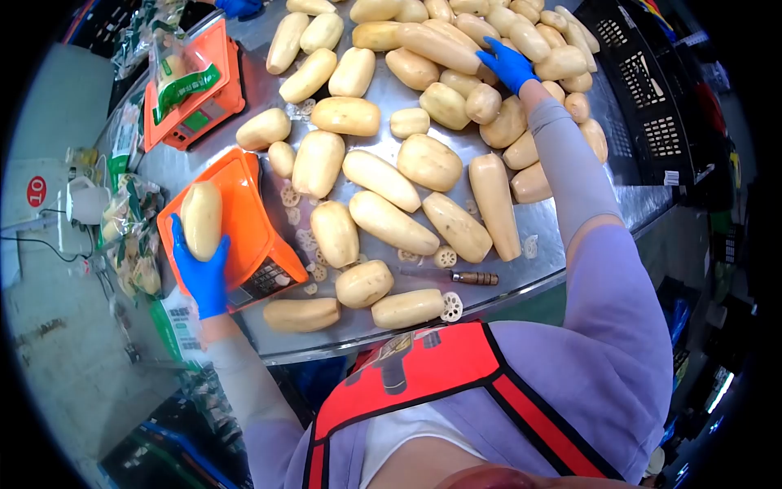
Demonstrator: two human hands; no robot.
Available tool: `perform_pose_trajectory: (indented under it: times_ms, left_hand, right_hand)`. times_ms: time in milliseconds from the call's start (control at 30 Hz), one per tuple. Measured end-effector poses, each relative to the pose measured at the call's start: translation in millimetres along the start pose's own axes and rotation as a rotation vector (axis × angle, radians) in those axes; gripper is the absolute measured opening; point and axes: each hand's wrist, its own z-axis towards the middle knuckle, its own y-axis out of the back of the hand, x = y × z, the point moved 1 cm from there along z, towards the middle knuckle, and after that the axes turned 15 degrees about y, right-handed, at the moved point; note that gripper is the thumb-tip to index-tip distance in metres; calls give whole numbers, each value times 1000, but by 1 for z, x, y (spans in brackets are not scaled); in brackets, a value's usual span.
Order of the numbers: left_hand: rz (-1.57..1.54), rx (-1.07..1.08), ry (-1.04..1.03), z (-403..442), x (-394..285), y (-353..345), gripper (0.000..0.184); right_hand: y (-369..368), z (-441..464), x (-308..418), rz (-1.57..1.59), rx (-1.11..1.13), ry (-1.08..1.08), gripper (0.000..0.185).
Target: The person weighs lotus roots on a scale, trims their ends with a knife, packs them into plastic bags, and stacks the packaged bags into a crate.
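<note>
My left hand (202,273), in a blue glove, is closed around a peeled lotus root (202,218) held upright over the orange tray (244,204) of a scale. The fingers lie along its left side and the thumb on its right. My right hand (511,67), also gloved in blue, reaches into the heap of lotus roots at the far right. Its fingers are spread at the end of a long lotus root (440,47), and I see no root lifted by it. Several more lotus roots (381,181) lie loose between my hands.
A wooden-handled knife (474,278) lies near the front edge of the metal table (521,285), among cut lotus slices (451,306). A second orange scale (220,73) bears a bagged pack (183,85). Black crates (643,90) stand at the right; bagged roots (130,220) are at the left.
</note>
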Motion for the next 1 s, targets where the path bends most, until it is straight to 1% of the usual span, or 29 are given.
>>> perform_pose_trajectory:
  times_ms: [33, 67, 100, 133, 167, 233, 267, 300, 367, 433, 500, 533, 567, 633, 667, 700, 767, 800, 833, 900, 933, 967, 1000]
  left_hand:
    - [46, 2, -3, 1, 1, -1, 83]
    - [46, 2, 1, 2, 1, -2, 83]
    - [85, -1, -18, 3, 0, -2, 84]
    - [125, -5, -38, 3, -1, -2, 84]
    - [128, -5, -37, 5, -1, -2, 84]
    - [287, 1, -101, 8, -2, -3, 86]
    - [281, 12, -108, 8, -5, -4, 88]
    - [296, 4, -99, 9, -3, -6, 88]
    - [325, 5, -147, 9, 7, -3, 91]
    - [240, -4, -136, 6, -3, 0, 92]
    - [140, -55, -136, 5, -4, 11, 90]
    - [43, -73, -123, 1, -8, 18, 82]
    - [62, -90, -113, -3, -3, 30, 82]
    - [-85, -203, 19, -9, 13, 50, 74]
    - [-86, -253, 41, -16, 21, 60, 59]
    - [-80, -265, 44, -24, 30, 69, 59]
    - [-216, -358, 166, -41, 55, 87, 54]
    - [-196, -390, 206, -49, 70, 96, 50]
    - [-201, -397, 204, -57, 84, 102, 50]
    - [-256, -430, 350, -74, 113, 110, 51]
    - [-270, -426, 341, -81, 132, 111, 51]
    - [-210, -403, 377, -87, 153, 113, 49]
    - [-151, -379, 411, -94, 169, 113, 47]
  right_hand:
    - [-1, 2, 6, -1, 3, 1, 67]
    - [-4, 4, 11, 60, -2, 34, 76]
    - [-2, 3, 32, 123, -6, 67, 85]
    - [6, -1, 50, 241, 117, -42, 97]
    - [-1, 2, 46, 245, 118, -42, 97]
    - [-20, 16, 31, 121, -40, -23, 95]
    - [-24, 20, 27, 142, -38, -2, 93]
    - [-57, 48, -15, 129, -41, 93, 86]
    - [-58, 52, -8, 97, -172, 237, 65]
    - [-58, 57, -12, 269, -42, 204, 69]
    - [-38, 38, 16, 237, -86, 107, 82]
    - [-43, 37, 10, 150, -151, 71, 86]
    - [-47, 36, 0, 58, -217, 28, 91]
    - [-48, 41, -17, 135, -325, 48, 96]
    - [-43, 40, -14, 210, -399, 50, 94]
    - [-32, 36, -6, 286, -472, 52, 93]
    - [-7, 26, 12, 444, -564, 45, 83]
    - [4, 25, 7, 482, -607, 147, 76]
    - [16, 23, 2, 516, -653, 247, 70]
    - [50, -4, 50, 590, -768, 228, 62]
    - [61, -10, 48, 637, -796, 242, 58]
    - [74, -33, 89, 703, -884, 269, 55]
    - [84, -49, 109, 664, -914, 322, 54]
